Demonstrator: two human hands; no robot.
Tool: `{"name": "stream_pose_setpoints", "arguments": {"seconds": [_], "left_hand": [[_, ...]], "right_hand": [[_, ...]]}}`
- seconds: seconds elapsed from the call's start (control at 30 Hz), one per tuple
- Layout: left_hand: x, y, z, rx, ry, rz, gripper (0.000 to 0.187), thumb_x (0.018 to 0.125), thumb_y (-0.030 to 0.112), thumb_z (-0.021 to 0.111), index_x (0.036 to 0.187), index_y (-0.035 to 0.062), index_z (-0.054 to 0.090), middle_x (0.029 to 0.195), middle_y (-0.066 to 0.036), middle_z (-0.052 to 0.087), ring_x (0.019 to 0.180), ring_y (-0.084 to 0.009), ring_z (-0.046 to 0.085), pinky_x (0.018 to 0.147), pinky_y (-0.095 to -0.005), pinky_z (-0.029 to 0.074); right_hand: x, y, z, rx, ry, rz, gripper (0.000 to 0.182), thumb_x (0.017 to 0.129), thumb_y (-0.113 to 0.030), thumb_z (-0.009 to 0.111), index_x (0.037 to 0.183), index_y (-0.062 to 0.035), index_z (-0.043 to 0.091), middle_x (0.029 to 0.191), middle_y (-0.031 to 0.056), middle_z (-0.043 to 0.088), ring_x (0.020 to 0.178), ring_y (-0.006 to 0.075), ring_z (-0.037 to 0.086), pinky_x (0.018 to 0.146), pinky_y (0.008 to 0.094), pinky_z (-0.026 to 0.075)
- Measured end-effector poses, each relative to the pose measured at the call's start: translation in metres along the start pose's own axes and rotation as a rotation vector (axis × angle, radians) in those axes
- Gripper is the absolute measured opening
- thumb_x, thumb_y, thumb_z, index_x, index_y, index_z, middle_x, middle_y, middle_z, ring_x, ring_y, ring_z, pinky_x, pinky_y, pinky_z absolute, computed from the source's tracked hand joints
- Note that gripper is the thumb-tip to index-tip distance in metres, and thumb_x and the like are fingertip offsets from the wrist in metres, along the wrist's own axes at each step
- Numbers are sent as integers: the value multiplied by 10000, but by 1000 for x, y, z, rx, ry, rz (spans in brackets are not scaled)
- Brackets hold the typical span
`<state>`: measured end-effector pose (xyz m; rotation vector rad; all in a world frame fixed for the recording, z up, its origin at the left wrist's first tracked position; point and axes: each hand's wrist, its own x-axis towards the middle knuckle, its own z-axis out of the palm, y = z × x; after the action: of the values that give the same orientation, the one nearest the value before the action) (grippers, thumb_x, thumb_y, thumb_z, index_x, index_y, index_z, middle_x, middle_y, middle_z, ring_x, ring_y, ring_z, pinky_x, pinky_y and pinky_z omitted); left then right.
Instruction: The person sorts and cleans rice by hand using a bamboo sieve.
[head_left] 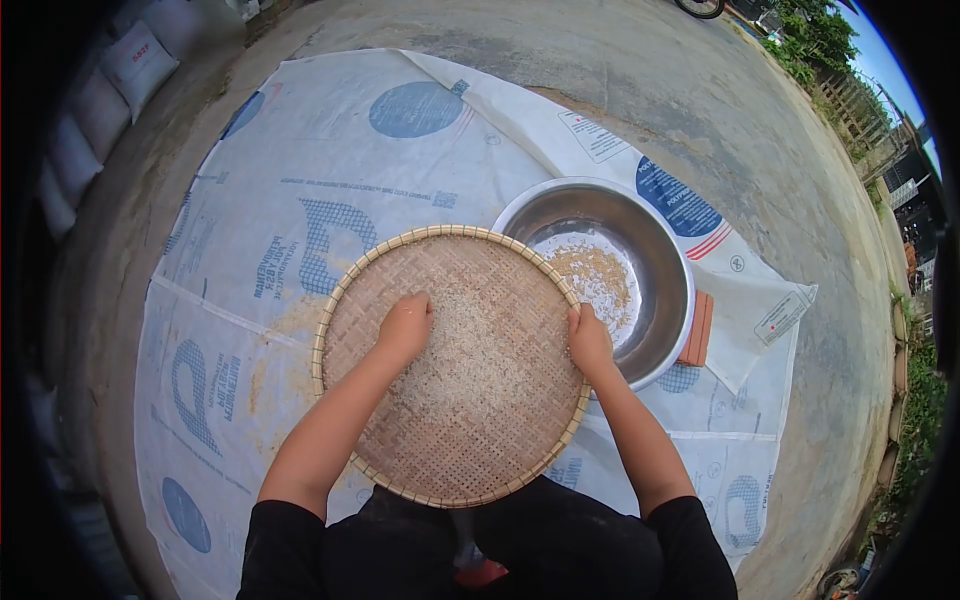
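Observation:
A round woven bamboo winnowing tray sits in front of my body, close above my lap. Pale grains, which look like rice, are spread over its middle. My left hand is over the tray's left half, its fingers curled closed at the edge of the grains. Whatever is in those fingers is too small to make out. On the right, my right hand grips the tray's rim, thumb on top. The tray overlaps the left side of a metal basin, which has yellowish grains or husks on its bottom.
White printed plastic sheeting covers the ground, with yellowish bits scattered left of the tray. A red brick lies against the basin's right side. Filled white sacks stand at the upper left. Concrete surrounds the sheet, with plants along the right.

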<state>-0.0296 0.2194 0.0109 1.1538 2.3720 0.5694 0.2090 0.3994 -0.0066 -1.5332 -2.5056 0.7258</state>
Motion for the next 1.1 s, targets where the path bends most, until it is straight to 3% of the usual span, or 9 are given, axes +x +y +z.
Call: {"name": "stream_pose_setpoints", "arguments": {"seconds": [0.47,0.67,0.73,0.77,0.93,1.1], "left_hand": [[6,2,-8,213,-149,16,135,820,160,560,871,35,569,942,-163,579,891,-323,566,729,-416,470],[20,-12,-21,-86,-199,-38,126,835,136,566,881,18,565,871,-117,603,817,-237,573,704,-351,456],[23,-12,-25,-286,-253,-229,136,835,138,579,885,12,563,854,-111,598,791,-200,569,688,-324,456],[23,-12,-25,-285,-255,-227,136,835,138,579,885,12,563,854,-111,598,791,-200,569,688,-324,456],[11,0,-25,-12,-146,29,115,790,106,618,857,21,580,835,-93,591,781,-213,574,683,-338,466],[4,7,-14,75,-102,71,96,766,103,619,831,42,583,867,-94,590,796,-247,575,683,-360,466]], "right_hand": [[-2,-3,-4,-7,2,-15,285,924,-300,394,958,-23,451,757,252,606,724,430,593,649,518,452],[1,2,1,-1,2,-24,282,923,-295,396,961,-21,454,747,255,604,717,434,592,645,521,454],[1,4,3,-3,4,-21,283,923,-297,396,958,-22,455,746,254,605,716,433,593,644,520,454],[1,3,2,-6,4,-20,285,923,-298,395,955,-22,456,745,253,605,716,431,593,643,520,454],[0,1,0,-8,0,-3,291,923,-307,395,944,-23,458,739,252,604,715,428,594,641,518,454],[0,0,0,-8,7,-9,292,922,-310,396,941,-26,458,736,248,604,714,429,594,640,515,455]]}}
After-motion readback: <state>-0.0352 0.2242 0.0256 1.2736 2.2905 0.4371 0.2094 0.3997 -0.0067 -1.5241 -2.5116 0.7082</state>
